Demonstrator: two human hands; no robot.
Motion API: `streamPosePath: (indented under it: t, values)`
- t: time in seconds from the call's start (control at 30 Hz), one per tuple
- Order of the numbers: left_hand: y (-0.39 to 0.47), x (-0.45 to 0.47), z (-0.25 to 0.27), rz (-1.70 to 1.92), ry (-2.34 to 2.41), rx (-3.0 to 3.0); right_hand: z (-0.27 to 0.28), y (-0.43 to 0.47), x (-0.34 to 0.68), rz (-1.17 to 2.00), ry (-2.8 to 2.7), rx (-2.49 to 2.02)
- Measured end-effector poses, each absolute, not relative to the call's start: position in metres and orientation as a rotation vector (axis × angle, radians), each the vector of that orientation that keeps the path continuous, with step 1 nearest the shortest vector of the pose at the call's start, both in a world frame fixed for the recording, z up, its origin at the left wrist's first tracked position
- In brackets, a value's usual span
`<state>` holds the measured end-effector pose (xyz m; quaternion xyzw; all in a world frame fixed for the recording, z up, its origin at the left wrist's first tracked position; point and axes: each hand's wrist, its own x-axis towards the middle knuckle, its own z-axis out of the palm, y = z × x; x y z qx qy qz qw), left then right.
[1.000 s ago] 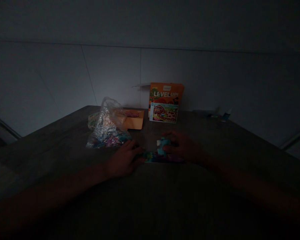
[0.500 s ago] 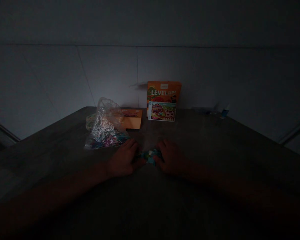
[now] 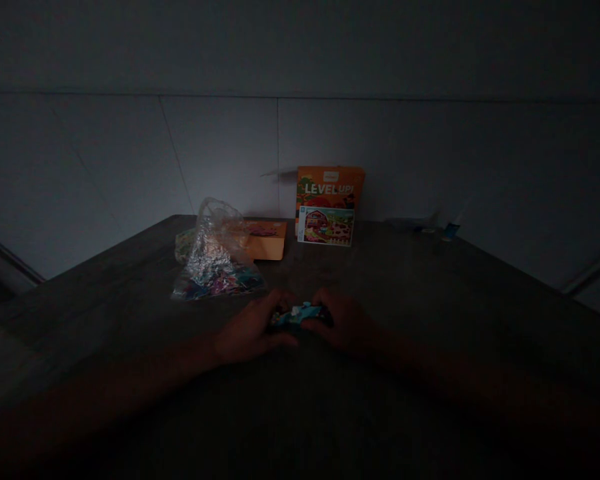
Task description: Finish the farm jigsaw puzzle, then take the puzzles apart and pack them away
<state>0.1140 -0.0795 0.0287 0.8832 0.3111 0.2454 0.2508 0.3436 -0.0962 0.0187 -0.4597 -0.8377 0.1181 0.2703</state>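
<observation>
Between my two hands, low over the dark table, is a small cluster of jigsaw puzzle pieces, mostly light blue with some white and dark patches. My left hand curls its fingers round the left end, its thumb stretched along the near side. At the right end my right hand pinches the pieces between thumb and fingers. Dim light hides the fingertips and the exact number of pieces. Just beyond my left hand lies a clear plastic bag with many colourful pieces inside.
An orange "LEVEL UP!" box stands against the wall, with a farm picture card leaning on it. Behind the bag sits an orange open box part. A small blue-and-white item is at the back right of the table.
The puzzle pieces have tilted and now show as a flatter light-blue strip. My left fingers have shifted toward the right, and the left thumb has moved lower, away from the pieces.
</observation>
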Motion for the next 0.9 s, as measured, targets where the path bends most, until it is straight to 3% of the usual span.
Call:
streamPosePath:
  t: [0.43,0.73,0.9]
  values:
    - [-0.074,0.115,0.034,0.826,0.834,2.387,0.018,-0.095,0.348,0.323,-2.447,-0.952]
    - [-0.072,0.115,0.032,0.878,1.001,2.351,0.021,-0.095,0.348,0.257,-2.255,-1.047]
    - [-0.072,0.115,0.032,0.889,0.959,2.324,0.036,-0.095,0.346,0.532,-2.131,-1.278]
